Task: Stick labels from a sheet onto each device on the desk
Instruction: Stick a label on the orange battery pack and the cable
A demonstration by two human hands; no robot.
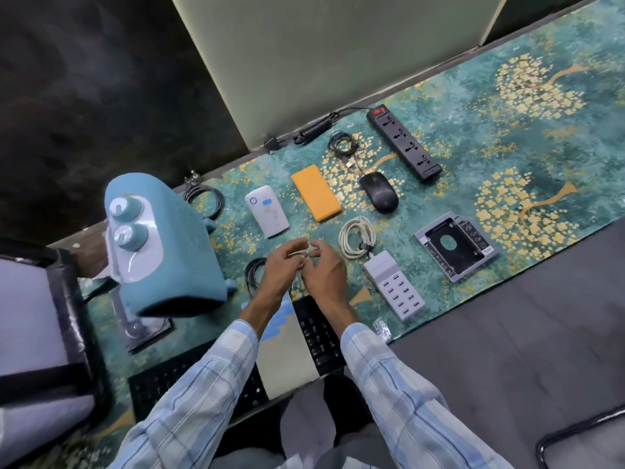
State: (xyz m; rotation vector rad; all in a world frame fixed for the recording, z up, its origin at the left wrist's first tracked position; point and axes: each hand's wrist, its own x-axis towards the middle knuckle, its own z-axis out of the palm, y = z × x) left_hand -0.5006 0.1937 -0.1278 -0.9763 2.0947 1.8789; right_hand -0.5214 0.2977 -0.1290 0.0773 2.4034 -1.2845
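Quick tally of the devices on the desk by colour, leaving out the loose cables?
Black: 3 (power strip, mouse, keyboard)
White: 2 (pocket device, USB charger)
Orange: 1 (flat pack)
Teal: 1 (heater)
Silver: 1 (drive caddy)
Total: 8

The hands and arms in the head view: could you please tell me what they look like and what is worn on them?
The left hand and the right hand are bare, with no gloves. Both arms are covered by long shirt sleeves. The left sleeve and the right sleeve are a pale blue and white check with thin darker lines, and the cuffs end at the wrists. No watch or ring can be made out.
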